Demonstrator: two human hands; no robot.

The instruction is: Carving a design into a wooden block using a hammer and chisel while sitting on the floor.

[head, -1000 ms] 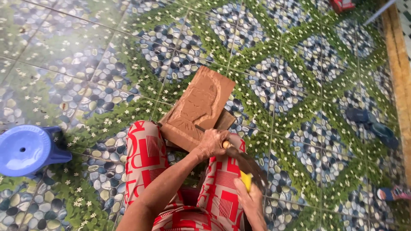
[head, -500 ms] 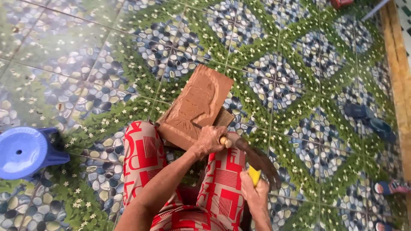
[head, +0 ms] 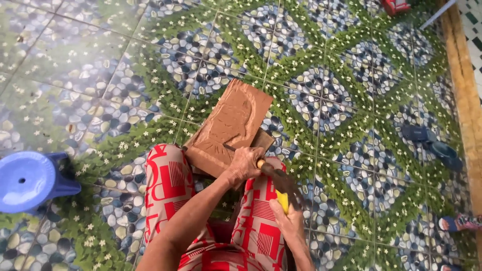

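A person sits over a tiled floor (head: 351, 125) patterned with pebbles, green leaves and small white flowers, with a carved wooden panel (head: 228, 125) propped across the knees. The panel is a reddish-brown rectangle, tilted so that its far corner points away from the body; its near edge rests on the lap, over trousers (head: 165, 180) printed in red and pale squares. A second, darker piece of wood shows just under the panel's right edge.

The left hand (head: 244, 164) is closed around a chisel (head: 235, 150), whose thin dark blade lies against the lower part of the carved face; a bit of its yellowish handle shows at the thumb side. The right hand (head: 287, 221) is wrapped around the yellow handle of a mallet-like tool (head: 283, 188), whose dark head sits just behind the left hand, close to the chisel's end; whether they touch cannot be told.

To the left, a blue plastic stool (head: 30, 178) stands on the floor, well apart from the panel. At the right, dark blue sandals (head: 432, 145) lie near a wooden threshold (head: 464, 100), and a red object (head: 394, 6) shows at the top edge
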